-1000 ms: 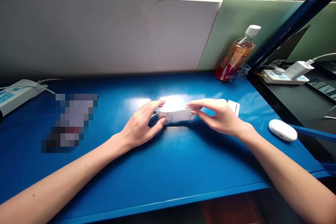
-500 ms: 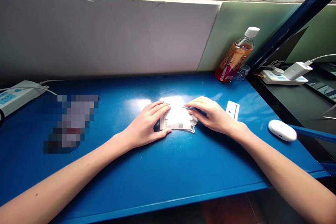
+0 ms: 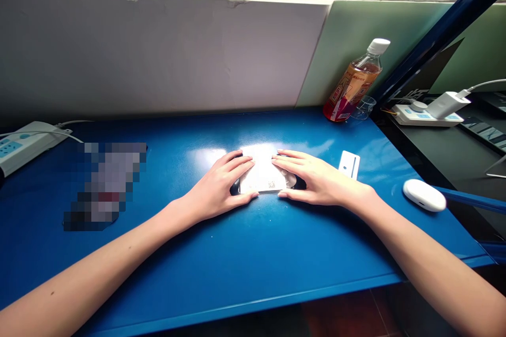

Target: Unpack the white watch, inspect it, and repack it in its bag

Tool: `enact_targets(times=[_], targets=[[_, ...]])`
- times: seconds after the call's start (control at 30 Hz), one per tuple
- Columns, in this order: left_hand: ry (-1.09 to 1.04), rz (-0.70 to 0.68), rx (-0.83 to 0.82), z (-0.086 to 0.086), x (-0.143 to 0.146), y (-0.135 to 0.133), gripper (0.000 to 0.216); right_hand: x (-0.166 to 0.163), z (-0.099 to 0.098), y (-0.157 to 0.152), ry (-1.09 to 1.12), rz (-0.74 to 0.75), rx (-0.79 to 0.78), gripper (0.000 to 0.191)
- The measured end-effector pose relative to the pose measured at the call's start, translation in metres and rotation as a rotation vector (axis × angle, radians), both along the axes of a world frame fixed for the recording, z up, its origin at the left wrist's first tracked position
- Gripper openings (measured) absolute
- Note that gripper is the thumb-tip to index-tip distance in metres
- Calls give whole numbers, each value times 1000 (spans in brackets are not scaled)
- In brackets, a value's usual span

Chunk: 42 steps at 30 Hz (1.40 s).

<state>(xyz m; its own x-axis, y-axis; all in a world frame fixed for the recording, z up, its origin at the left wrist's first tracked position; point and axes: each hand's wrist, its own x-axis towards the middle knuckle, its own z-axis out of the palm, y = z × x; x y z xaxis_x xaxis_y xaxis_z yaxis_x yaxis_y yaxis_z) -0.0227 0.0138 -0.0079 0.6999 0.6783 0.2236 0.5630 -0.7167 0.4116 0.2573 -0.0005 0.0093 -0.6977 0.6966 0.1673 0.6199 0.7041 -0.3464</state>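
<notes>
A small clear plastic packet with a white printed label (image 3: 263,178) lies flat on the blue table (image 3: 237,258). A square code shows near the label's front edge; glare washes out much of the rest. My left hand (image 3: 219,185) grips the packet's left side, thumb at the front edge and fingers over the top. From the right, my right hand (image 3: 314,176) holds the opposite side in the same way, its thumb near the front right corner. Part of the clear wrapping bulges beside the right palm. What is inside the packet cannot be made out.
Behind my right hand lies a white card-like piece with a slot (image 3: 349,165). A white rounded case (image 3: 425,195) rests farther right. A drink bottle (image 3: 353,84) stands at the back wall. Power strips (image 3: 33,139) and a blurred-out object (image 3: 113,184) are at the left.
My right thumb has come forward to the packet's front edge, and the right hand has spread along that side. The packet now lies straighter. My left hand stays nearly in place.
</notes>
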Motion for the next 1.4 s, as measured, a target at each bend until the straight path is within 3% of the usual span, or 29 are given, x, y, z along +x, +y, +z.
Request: enact_targets(times=[0.27,0.5,1.4], targets=[[15,11,2,0,-1,0,65,0,2,2,2,-9,-43,66],[19,79,-1,-3,-4,1,83,3,7,3,23,-16,-19,59],[44,54,40,-2,-2,-3,76,-6,-8,1,48,-12,103,60]])
